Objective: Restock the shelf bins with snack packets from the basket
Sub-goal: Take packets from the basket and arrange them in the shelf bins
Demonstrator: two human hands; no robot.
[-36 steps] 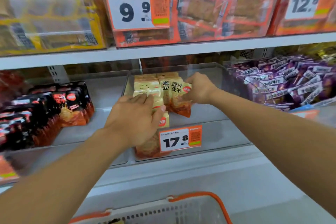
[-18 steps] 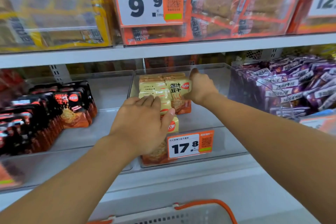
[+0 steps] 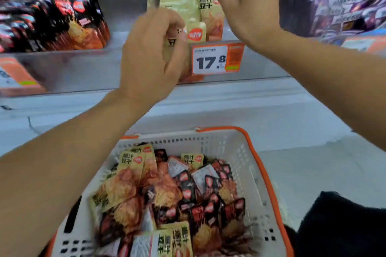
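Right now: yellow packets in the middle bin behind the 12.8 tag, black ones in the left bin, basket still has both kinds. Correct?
One slip: the tag on the middle bin reads 17.8, not 12.8, as the head view shows. The rest holds: yellow packets sit in that bin, black packets fill the left bin, and the basket holds both kinds.
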